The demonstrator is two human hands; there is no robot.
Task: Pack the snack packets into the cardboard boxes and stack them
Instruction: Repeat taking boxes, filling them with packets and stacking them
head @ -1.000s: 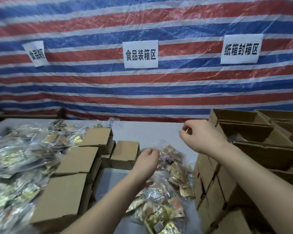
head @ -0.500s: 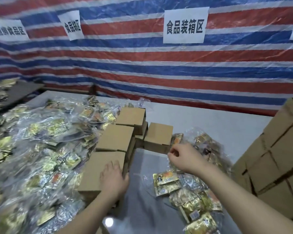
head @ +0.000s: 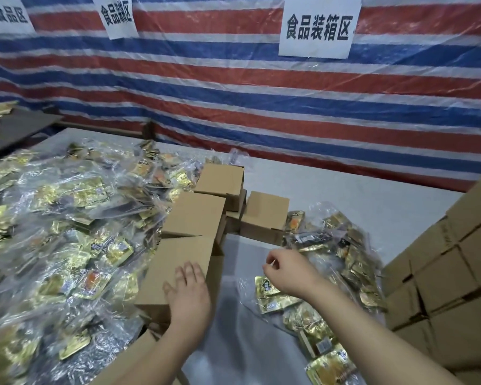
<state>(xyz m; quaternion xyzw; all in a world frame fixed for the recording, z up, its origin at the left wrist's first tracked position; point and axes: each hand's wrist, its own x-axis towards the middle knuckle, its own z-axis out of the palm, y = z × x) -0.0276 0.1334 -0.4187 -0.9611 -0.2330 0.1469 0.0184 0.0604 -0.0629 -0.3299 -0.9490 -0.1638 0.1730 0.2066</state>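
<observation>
left hand (head: 189, 298): flat, fingers spread, palm down on nearest closed cardboard box (head: 178, 270)
right hand (head: 286, 273): loosely curled, empty, over near-right snack packets (head: 331, 273)
bulk packets (head: 61, 240): left worktop (head: 372, 201)
stacked boxes (head: 456, 287): far right

Under my left hand (head: 189, 298) the cardboard box (head: 178, 262) is plain tan, as is the stack of boxes (head: 456, 273). The snack packets (head: 67, 232) glint gold in clear plastic. The tarp (head: 261, 101) is striped red, blue and white; the table (head: 358, 195) is grey.
</observation>
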